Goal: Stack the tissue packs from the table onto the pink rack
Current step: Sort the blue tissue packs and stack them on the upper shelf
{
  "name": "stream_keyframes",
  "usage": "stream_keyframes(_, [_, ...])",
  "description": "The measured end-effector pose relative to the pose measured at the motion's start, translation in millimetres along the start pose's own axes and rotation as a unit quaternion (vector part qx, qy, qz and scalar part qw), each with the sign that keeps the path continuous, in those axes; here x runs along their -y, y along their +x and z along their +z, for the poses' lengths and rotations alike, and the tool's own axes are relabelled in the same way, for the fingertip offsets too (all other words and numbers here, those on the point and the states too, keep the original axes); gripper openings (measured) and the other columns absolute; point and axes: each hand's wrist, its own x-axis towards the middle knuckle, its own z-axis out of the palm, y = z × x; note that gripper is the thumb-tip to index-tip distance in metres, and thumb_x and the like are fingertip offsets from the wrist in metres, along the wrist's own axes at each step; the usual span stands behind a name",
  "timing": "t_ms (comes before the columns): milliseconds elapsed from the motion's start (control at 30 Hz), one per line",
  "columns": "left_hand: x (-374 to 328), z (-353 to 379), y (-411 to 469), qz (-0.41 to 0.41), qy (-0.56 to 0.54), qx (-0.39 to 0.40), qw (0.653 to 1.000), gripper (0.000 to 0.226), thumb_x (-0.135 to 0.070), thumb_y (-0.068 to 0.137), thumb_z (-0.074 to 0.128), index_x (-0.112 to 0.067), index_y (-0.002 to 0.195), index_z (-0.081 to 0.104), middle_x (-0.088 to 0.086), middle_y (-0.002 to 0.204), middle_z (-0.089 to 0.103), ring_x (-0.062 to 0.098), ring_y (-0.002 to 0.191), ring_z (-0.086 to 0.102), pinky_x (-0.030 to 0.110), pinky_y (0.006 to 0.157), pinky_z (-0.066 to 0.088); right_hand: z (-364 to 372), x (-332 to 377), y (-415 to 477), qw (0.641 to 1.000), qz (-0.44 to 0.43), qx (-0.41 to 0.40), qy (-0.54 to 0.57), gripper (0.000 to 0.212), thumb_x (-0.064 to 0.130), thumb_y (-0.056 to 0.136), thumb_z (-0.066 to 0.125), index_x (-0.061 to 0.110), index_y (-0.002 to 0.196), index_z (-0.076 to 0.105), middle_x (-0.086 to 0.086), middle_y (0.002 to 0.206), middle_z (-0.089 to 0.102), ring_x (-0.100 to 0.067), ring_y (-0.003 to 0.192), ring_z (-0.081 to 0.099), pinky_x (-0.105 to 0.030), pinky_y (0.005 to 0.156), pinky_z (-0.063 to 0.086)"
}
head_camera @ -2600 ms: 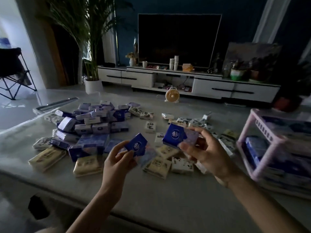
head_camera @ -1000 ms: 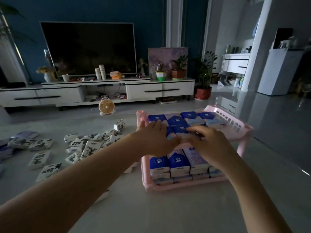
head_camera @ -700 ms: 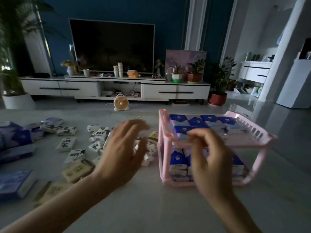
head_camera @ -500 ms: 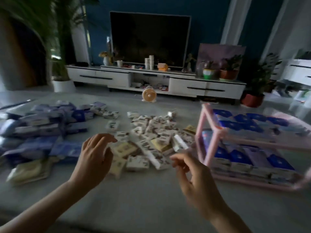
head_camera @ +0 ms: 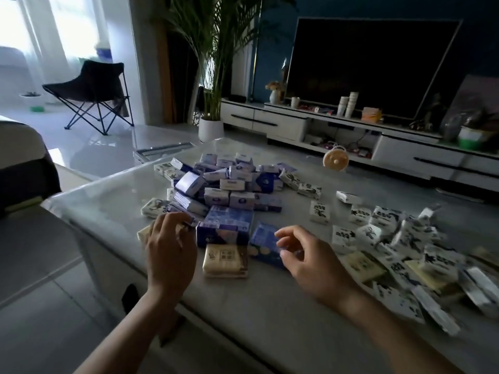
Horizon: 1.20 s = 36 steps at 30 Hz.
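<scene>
Two bare hands hover over a pale tabletop point(head_camera: 270, 319) strewn with tissue packs. The left hand point(head_camera: 170, 247), fingers curled, touches a blue pack point(head_camera: 186, 221) in the pile point(head_camera: 229, 190) toward the left edge. The right hand point(head_camera: 310, 257), fingers loosely parted and empty, hangs above a blue pack point(head_camera: 263, 238) near the front edge.

Single head-worn wide-angle view, looked forward and down from just above the near edge of the table point(head_camera: 270, 314), close over both forearms, faced the television point(head_camera: 372, 66) across the room, folding chair point(head_camera: 91, 90) at far left
</scene>
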Motion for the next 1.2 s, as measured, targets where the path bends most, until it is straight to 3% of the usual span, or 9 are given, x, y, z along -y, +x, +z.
stream_keyframes(200, [29, 9, 12, -0.052, 0.065, 0.066, 0.994, 0.047, -0.034, 0.069, 0.037, -0.008, 0.098, 0.063, 0.013, 0.105, 0.064, 0.036, 0.097, 0.056, 0.035, 0.079, 0.035, 43, 23, 76, 0.998, 0.013, 0.025, -0.057, 0.039, 0.016, 0.091, 0.053, 0.02, 0.129, 0.042, 0.0, 0.125, 0.047, -0.013, 0.116, 0.046, -0.024, 0.093, 0.04])
stream_keyframes(500, [44, 18, 12, 0.061, 0.09, 0.112, 0.988, 0.035, -0.026, 0.077, 0.04, -0.016, 0.088, 0.072, 0.004, 0.102, 0.066, 0.02, 0.104, 0.046, 0.036, 0.085, 0.037, 72, 26, 95, 0.94, -0.14, 0.126, -0.284, 0.038, 0.018, 0.089, 0.053, 0.021, 0.127, 0.048, 0.002, 0.124, 0.047, -0.014, 0.116, 0.04, -0.026, 0.101, 0.032])
stream_keyframes(700, [22, 13, 20, -0.041, -0.095, 0.07, 0.992, 0.026, -0.041, 0.081, 0.048, -0.029, 0.102, 0.059, -0.007, 0.102, 0.063, 0.012, 0.096, 0.055, 0.023, 0.082, 0.043, 49, 37, 103, 0.997, 0.004, 0.071, 0.04, 0.016, 0.02, 0.087, 0.06, 0.023, 0.103, 0.058, 0.007, 0.101, 0.062, -0.002, 0.09, 0.058, -0.012, 0.074, 0.048])
stream_keyframes(800, [4, 14, 25, -0.167, -0.27, 0.084, 0.945, 0.028, -0.037, 0.078, 0.068, -0.023, 0.1, 0.058, -0.002, 0.088, 0.069, 0.006, 0.081, 0.066, 0.016, 0.067, 0.05, 47, 41, 105, 0.963, 0.088, 0.113, 0.226, 0.016, 0.023, 0.084, 0.061, 0.022, 0.1, 0.06, 0.006, 0.096, 0.067, -0.002, 0.085, 0.063, -0.012, 0.068, 0.05])
stream_keyframes(900, [-7, 14, 30, -0.263, -0.399, 0.095, 0.873, 0.017, -0.017, 0.079, 0.057, -0.008, 0.093, 0.062, 0.007, 0.08, 0.072, 0.012, 0.069, 0.068, 0.02, 0.057, 0.053, 57, 38, 107, 0.961, 0.086, 0.136, 0.226, 0.014, 0.027, 0.088, 0.054, 0.021, 0.099, 0.061, 0.005, 0.092, 0.066, 0.001, 0.08, 0.062, -0.013, 0.066, 0.051])
stream_keyframes(967, [-10, 17, 32, -0.301, -0.413, 0.088, 0.855, 0.016, -0.015, 0.084, 0.054, -0.005, 0.095, 0.06, 0.008, 0.078, 0.071, 0.016, 0.066, 0.068, 0.025, 0.052, 0.055, 58, 32, 118, 0.986, 0.03, 0.021, 0.163, 0.015, 0.024, 0.092, 0.052, 0.016, 0.102, 0.06, 0.005, 0.09, 0.062, 0.001, 0.081, 0.059, -0.01, 0.066, 0.047])
stream_keyframes(1033, [-11, 19, 33, -0.335, -0.404, 0.079, 0.848, 0.017, -0.018, 0.088, 0.051, -0.005, 0.097, 0.058, 0.008, 0.078, 0.07, 0.016, 0.064, 0.068, 0.025, 0.049, 0.054, 55, 23, 136, 0.994, -0.045, -0.083, -0.059, 0.026, 0.019, 0.09, 0.057, 0.014, 0.116, 0.056, 0.001, 0.103, 0.057, -0.01, 0.098, 0.053, -0.01, 0.079, 0.04])
stream_keyframes(1100, [-13, 22, 35, -0.361, -0.403, 0.073, 0.838, 0.021, -0.02, 0.089, 0.051, -0.003, 0.1, 0.056, 0.01, 0.081, 0.069, 0.015, 0.061, 0.067, 0.024, 0.048, 0.054, 56, 16, 152, 0.963, -0.097, -0.071, -0.241, 0.042, 0.015, 0.089, 0.057, 0.014, 0.129, 0.047, -0.004, 0.119, 0.05, -0.018, 0.113, 0.042, -0.019, 0.093, 0.029])
stream_keyframes(1200, [-17, 26, 36, -0.387, -0.414, 0.07, 0.821, 0.02, -0.018, 0.09, 0.051, -0.003, 0.103, 0.056, 0.012, 0.084, 0.067, 0.013, 0.06, 0.067, 0.023, 0.047, 0.053, 64, 14, 165, 0.943, -0.109, -0.027, -0.312, 0.045, 0.011, 0.088, 0.052, 0.013, 0.133, 0.044, -0.008, 0.123, 0.047, -0.022, 0.116, 0.039, -0.025, 0.097, 0.03])
